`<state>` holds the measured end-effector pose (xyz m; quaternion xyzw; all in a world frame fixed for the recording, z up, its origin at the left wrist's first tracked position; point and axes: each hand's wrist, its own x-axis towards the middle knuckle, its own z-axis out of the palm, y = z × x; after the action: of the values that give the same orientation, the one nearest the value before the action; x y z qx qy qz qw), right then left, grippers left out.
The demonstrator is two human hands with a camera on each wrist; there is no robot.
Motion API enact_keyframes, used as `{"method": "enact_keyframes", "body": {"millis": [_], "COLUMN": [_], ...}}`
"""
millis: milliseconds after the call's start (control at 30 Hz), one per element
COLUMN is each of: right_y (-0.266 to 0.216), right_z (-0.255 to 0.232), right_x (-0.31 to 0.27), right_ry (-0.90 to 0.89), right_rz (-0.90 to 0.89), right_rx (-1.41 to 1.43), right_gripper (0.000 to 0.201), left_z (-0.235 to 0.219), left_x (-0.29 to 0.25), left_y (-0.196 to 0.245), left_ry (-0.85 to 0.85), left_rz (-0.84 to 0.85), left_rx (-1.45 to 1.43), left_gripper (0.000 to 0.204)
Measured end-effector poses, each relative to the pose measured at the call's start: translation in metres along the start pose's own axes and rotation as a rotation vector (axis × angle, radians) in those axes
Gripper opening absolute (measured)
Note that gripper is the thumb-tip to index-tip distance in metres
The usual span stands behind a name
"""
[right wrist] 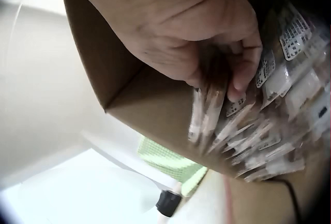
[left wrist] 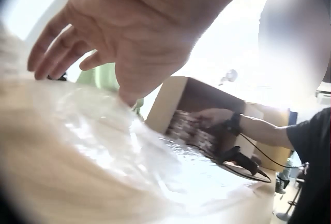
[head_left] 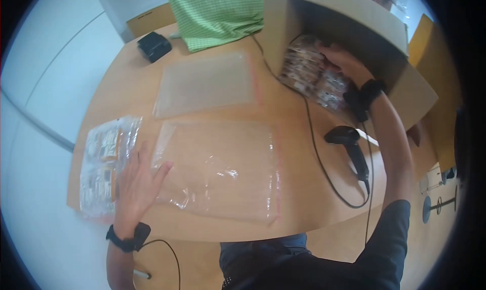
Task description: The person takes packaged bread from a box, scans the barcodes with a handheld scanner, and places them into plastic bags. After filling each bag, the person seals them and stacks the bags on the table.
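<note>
At the table's left side, the left hand (head_left: 136, 183) lies with fingers spread between a clear bag holding orange-and-white packets (head_left: 104, 163) and a large flat clear bag (head_left: 223, 168). In the left wrist view the left hand (left wrist: 129, 32) is above the clear plastic (left wrist: 119, 141), its fingers extended. The right hand (head_left: 344, 62) reaches into the cardboard box (head_left: 349, 32) at the back right. In the right wrist view the right hand (right wrist: 207, 37) pinches small clear packets (right wrist: 207, 112) between thumb and fingers, beside several similar labelled packets (right wrist: 279, 141).
A second clear bag (head_left: 207, 82) lies farther back. A black handheld scanner (head_left: 352, 148) and its cable are near the right edge. A green checked cloth (head_left: 217, 16) and a black device (head_left: 154, 46) stand at the back.
</note>
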<state>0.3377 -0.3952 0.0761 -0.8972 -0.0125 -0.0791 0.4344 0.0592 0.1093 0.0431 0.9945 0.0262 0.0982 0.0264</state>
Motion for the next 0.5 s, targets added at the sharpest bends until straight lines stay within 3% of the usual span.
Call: {"method": "enact_keyframes", "body": {"millis": [33, 100, 167, 233, 300, 333, 400, 433, 500], "right_y": [-0.024, -0.045, -0.021, -0.069, -0.068, -0.059, -0.041, -0.04, -0.011], "right_z": [0.0, -0.004, 0.004, 0.002, 0.007, 0.012, 0.022, 0.024, 0.046], "right_x": [-0.011, -0.03, -0.065, -0.15, -0.228, -0.259, -0.32, -0.341, -0.364], "right_ry": [-0.024, 0.043, 0.484, 0.21, 0.13, 0.078, -0.027, -0.135, -0.175], "right_rz": [0.278, 0.127, -0.408, -0.404, -0.41, -0.431, -0.473, -0.425, -0.358], "right_rx": [0.155, -0.645, -0.721, -0.276, -0.15, -0.179, -0.233, -0.197, -0.116], "right_gripper": [0.046, 0.052, 0.051, 0.045, 0.048, 0.053, 0.064, 0.065, 0.06], "left_z": [0.004, 0.015, 0.037, 0.044, 0.041, 0.035, 0.009, 0.012, 0.021], "left_x": [0.004, 0.011, 0.018, 0.032, 0.052, 0.064, 0.1, 0.126, 0.175], "left_y": [-0.007, -0.017, -0.03, -0.037, -0.032, -0.026, -0.005, -0.007, -0.015], "left_ry": [-0.006, -0.218, -0.231, -0.238, -0.088, -0.084, 0.293, 0.358, 0.424], "left_rz": [-0.016, -0.163, -0.14, -0.11, -0.133, -0.131, -0.002, 0.008, 0.032], "left_rx": [0.016, -0.175, -0.308, -0.439, -0.928, -0.923, -0.964, -0.956, -0.949], "left_gripper": [0.072, 0.071, 0.064, 0.057, 0.039, 0.039, 0.025, 0.023, 0.022]}}
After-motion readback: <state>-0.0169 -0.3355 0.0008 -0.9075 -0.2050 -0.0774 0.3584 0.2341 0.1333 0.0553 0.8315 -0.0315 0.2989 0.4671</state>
